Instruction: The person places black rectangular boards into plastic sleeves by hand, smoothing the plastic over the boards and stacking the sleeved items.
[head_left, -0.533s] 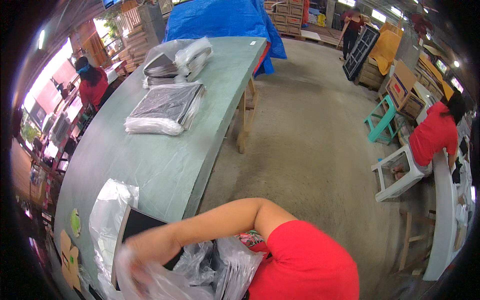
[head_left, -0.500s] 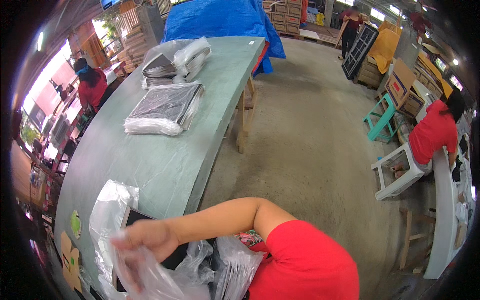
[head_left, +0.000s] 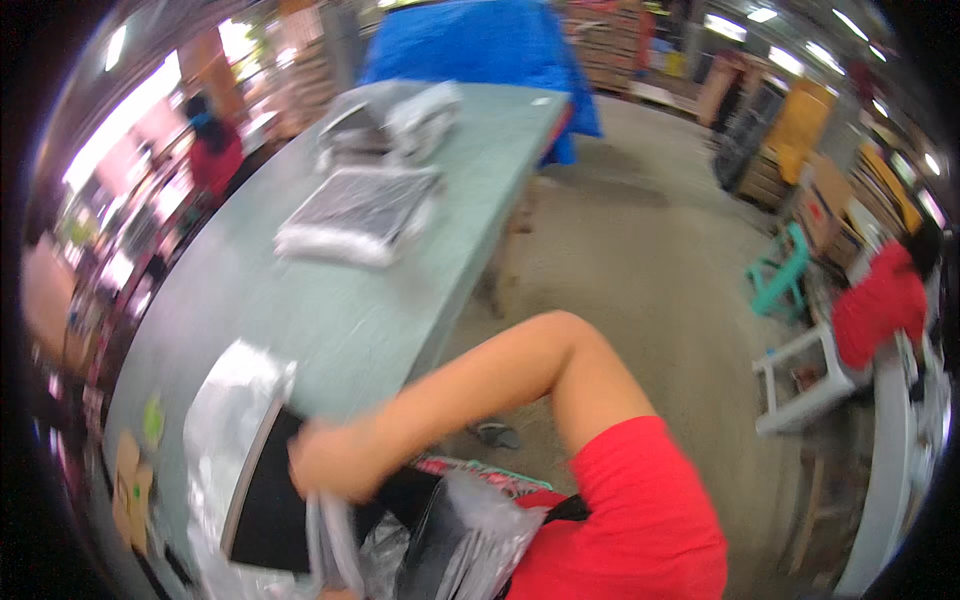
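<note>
My right hand, blurred and with its fingers curled down, is at the near end of the green table. Clear plastic bag film hangs from it. Beneath the hand lies a flat black panel with a pale edge. Crumpled clear plastic wrapping spreads on the table along the panel's left side. Against my body leans a bundle of dark flat pieces in clear plastic. Of my left hand, only a sliver of skin shows at the lower edge; its fingers are hidden.
The long green table carries a plastic-wrapped stack of dark panels and another wrapped stack. A cardboard piece lies at its left. People in red sit on either side. A teal stool and white stool are right.
My right hand has moved right and curled downward, baring more of the black panel. The plastic it lifted now hangs below it. The whole view has shifted slightly.
</note>
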